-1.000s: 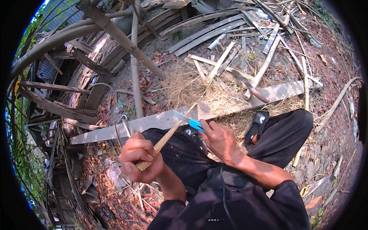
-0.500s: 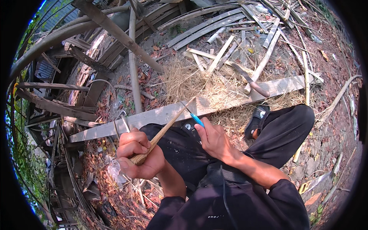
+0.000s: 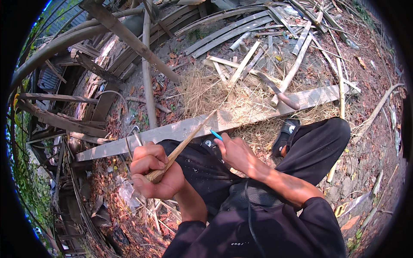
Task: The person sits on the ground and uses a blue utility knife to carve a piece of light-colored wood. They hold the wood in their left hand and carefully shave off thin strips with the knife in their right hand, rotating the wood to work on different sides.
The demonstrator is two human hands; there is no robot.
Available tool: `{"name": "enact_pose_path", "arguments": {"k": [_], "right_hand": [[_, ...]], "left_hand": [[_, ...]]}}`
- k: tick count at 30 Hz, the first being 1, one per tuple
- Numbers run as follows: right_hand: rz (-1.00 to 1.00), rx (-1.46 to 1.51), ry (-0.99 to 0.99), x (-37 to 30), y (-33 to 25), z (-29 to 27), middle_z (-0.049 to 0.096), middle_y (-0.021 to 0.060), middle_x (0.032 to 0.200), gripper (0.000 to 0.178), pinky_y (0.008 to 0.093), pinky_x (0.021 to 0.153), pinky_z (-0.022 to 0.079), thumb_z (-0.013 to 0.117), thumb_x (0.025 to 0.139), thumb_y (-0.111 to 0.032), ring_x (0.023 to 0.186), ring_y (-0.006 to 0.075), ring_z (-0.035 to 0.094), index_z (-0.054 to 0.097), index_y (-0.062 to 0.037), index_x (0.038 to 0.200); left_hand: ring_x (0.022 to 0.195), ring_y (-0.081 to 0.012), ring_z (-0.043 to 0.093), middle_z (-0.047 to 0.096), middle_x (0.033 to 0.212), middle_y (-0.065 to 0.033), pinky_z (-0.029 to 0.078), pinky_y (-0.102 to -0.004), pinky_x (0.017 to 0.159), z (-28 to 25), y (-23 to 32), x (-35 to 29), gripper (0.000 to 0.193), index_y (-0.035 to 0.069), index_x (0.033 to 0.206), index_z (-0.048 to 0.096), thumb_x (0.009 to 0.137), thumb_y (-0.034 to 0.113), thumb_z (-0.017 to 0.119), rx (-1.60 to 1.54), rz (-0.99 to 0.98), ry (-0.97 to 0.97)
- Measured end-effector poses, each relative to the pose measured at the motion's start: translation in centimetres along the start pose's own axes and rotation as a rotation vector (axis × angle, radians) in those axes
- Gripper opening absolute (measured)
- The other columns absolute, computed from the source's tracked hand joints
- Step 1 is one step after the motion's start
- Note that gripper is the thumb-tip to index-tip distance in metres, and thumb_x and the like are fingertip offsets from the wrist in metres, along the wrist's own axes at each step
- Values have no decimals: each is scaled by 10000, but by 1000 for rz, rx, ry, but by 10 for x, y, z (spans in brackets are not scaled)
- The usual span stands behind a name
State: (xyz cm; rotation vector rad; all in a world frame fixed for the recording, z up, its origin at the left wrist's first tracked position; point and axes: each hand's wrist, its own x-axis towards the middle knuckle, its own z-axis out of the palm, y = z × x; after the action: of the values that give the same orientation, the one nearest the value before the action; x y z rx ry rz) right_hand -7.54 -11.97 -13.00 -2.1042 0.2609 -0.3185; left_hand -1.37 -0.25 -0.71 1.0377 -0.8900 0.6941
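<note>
My left hand point(image 3: 154, 174) is closed around a thin, pale bamboo stick point(image 3: 189, 136), which slants up and to the right with its tip over a long grey plank point(image 3: 172, 131). My right hand point(image 3: 237, 153) holds a small tool with a blue handle point(image 3: 216, 135) close to the stick's middle; its blade is hidden. Both hands hover over my lap in black trousers, just in front of the plank.
A heavy knife with a wooden handle point(image 3: 280, 93) lies on the plank's right part, beside a heap of dry straw and shavings point(image 3: 215, 92). Split bamboo strips point(image 3: 241, 30) and poles lie behind. A dark sandal point(image 3: 286, 133) sits by my knee.
The stick has risen and tilted more upright in my left hand. My right hand with the blue tool has slid down, away from the plank and toward my lap.
</note>
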Motion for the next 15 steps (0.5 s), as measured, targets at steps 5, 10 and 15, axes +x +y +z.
{"name": "enact_pose_path", "arguments": {"k": [5,10,15], "right_hand": [[-175,132,123,-11,-19,10,506,235,509,256,470,432,405,463,953,-215,515,431,549,500,31,894],[-24,-28,-40,8,-9,0,554,241,545,320,500,494,455,441,963,-261,547,439,577,502,47,902],[-139,-17,127,0,-7,17,534,221,506,303,487,454,442,465,956,-248,515,438,562,488,41,866]], "left_hand": [[482,-116,325,387,582,-67,254,-264,480,9,-3,-2,423,41,642,418,919,345,318,29,20,35],[499,-121,343,373,579,-63,252,-224,458,5,-5,4,421,35,643,415,916,342,323,56,68,112],[503,-122,344,377,583,-64,265,-228,462,9,-5,6,417,36,644,413,917,335,311,87,40,139]]}}
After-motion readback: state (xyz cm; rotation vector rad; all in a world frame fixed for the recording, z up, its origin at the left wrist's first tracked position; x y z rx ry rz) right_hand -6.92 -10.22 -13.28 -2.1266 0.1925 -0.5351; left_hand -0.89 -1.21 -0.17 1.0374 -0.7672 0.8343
